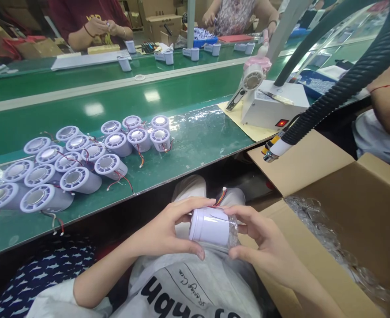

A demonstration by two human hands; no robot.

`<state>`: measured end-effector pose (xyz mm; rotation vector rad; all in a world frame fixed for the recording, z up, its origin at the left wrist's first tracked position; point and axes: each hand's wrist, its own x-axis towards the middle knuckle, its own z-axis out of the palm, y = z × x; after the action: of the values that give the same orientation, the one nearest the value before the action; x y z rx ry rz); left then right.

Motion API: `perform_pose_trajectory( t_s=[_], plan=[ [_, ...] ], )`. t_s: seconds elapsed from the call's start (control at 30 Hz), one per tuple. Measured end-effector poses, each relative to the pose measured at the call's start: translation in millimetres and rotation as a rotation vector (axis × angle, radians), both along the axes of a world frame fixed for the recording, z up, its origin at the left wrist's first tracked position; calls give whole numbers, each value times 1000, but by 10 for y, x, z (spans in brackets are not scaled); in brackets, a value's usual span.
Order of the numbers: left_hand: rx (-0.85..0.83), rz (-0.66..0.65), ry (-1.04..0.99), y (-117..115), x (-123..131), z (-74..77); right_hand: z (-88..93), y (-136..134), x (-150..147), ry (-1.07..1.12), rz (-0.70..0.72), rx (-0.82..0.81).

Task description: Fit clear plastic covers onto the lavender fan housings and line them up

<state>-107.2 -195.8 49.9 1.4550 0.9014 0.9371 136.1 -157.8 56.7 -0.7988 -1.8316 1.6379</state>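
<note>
Before the glossy green worktop (201, 137), a smooth lilac plastic cylinder (211, 225) lies sideways; the left hand (178, 223) spans it with fingers wide apart, the right hand (261, 234) curls half-open fingers around its shiny clear plastic end piece (234, 232). Wired lilac cylinders (79, 179) crowd the worktop's left.

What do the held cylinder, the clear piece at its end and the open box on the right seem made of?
Held cylinder: likely hard plastic, smooth and glossy, showing bright reflections. Clear piece: probably thin plastic, transparent with glints; exact type unclear. Open box: apparently cardboard, matte brown with folded edges.
</note>
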Motion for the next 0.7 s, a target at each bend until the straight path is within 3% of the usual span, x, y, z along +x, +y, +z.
perform_pose_trajectory(
  t_s=[0.27, 0.7],
  plan=[
    [68, -7, 35, -5, -26, 1, 3, -18, 10, -31, -8, 56],
    [158, -36, 89, -6, -46, -8, 31, -45, -73, 75, -20, -401]
  ],
)
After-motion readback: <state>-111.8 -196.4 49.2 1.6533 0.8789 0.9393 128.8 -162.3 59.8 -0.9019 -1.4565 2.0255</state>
